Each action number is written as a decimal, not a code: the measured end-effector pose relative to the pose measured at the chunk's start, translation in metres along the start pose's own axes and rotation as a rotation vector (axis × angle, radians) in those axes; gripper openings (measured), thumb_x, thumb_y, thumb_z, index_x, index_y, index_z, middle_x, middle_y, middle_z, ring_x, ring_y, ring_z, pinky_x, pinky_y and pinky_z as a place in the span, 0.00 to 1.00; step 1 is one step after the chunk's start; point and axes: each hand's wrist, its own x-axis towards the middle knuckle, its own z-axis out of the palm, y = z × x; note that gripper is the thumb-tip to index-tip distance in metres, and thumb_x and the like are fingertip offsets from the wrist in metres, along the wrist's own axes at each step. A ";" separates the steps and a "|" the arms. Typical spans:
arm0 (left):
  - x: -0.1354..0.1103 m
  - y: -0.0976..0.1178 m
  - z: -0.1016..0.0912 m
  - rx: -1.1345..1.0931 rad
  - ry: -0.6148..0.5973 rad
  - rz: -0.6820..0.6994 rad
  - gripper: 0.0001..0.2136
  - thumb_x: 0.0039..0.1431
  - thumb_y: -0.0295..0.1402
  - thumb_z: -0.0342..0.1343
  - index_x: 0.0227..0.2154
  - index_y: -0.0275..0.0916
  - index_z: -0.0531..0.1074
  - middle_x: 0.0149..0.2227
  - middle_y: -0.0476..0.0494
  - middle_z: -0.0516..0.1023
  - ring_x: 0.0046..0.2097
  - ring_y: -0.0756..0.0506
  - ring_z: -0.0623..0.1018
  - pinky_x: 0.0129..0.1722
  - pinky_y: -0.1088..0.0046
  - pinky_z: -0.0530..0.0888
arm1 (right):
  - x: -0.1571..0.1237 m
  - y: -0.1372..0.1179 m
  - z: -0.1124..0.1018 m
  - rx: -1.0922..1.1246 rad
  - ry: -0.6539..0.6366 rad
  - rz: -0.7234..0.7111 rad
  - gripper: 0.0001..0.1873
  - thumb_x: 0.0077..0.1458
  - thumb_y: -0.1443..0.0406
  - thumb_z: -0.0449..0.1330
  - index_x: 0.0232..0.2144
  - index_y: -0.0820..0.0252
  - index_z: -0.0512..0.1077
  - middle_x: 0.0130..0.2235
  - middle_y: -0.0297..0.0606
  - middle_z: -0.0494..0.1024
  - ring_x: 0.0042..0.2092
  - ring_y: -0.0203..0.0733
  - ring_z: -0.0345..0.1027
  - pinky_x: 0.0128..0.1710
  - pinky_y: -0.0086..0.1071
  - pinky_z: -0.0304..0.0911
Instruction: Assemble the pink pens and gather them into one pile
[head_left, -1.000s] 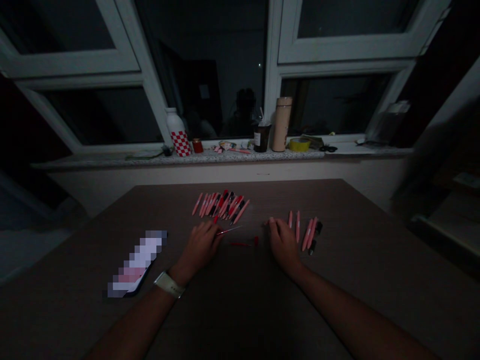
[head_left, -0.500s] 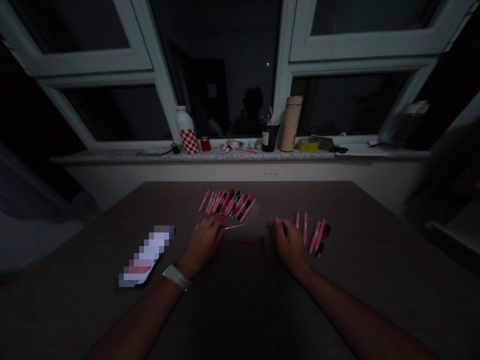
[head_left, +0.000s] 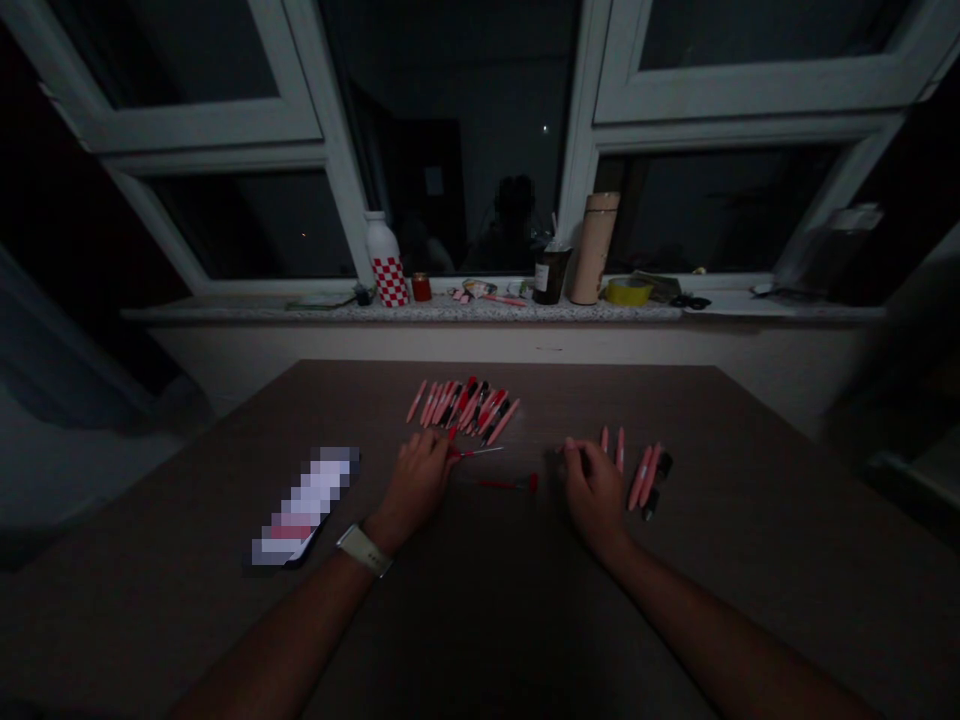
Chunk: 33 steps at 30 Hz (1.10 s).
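Observation:
My left hand [head_left: 420,478], a watch on its wrist, is closed on a slim red stick with a thin silvery end [head_left: 480,452] that points right. In front of its fingers lies a cluster of pink, black and red pens [head_left: 469,408]. Between my hands a thin red stick with a wider red end [head_left: 506,484] rests on the table. My right hand [head_left: 592,485] is held in a pinch just above the table; whatever is between its fingertips is too small and dark to make out. Several pink pens [head_left: 645,476] and small black pieces lie beyond and right of it.
A lit phone [head_left: 307,510] lies left of my left hand on the brown table [head_left: 480,620]. On the windowsill stand a checkered bottle [head_left: 386,260], a small red jar [head_left: 421,287], a dark cup [head_left: 549,275], a beige flask [head_left: 595,250] and yellow tape [head_left: 628,291].
The whole view has shifted slightly, so everything appears a little further right. Both hands keep nearly the same grip and place over the table.

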 end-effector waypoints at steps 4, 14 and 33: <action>0.002 0.004 -0.005 -0.036 0.032 -0.011 0.11 0.67 0.35 0.46 0.44 0.36 0.69 0.47 0.36 0.71 0.46 0.39 0.69 0.44 0.61 0.66 | -0.008 -0.011 -0.007 -0.033 0.084 -0.150 0.14 0.62 0.59 0.51 0.28 0.58 0.68 0.29 0.38 0.73 0.33 0.42 0.67 0.37 0.35 0.60; 0.000 0.021 -0.017 -0.382 0.117 0.097 0.13 0.68 0.32 0.45 0.53 0.39 0.65 0.51 0.40 0.72 0.51 0.42 0.69 0.51 0.61 0.66 | -0.027 -0.032 -0.017 -0.108 -0.130 -0.443 0.11 0.60 0.63 0.53 0.29 0.57 0.72 0.25 0.37 0.75 0.26 0.39 0.69 0.30 0.32 0.62; -0.016 0.039 -0.009 -0.793 0.035 0.128 0.13 0.66 0.33 0.49 0.51 0.41 0.63 0.44 0.42 0.76 0.45 0.44 0.77 0.47 0.62 0.74 | -0.032 -0.034 0.001 -0.251 -0.498 -0.382 0.22 0.64 0.57 0.50 0.58 0.56 0.61 0.50 0.46 0.77 0.45 0.48 0.75 0.41 0.39 0.69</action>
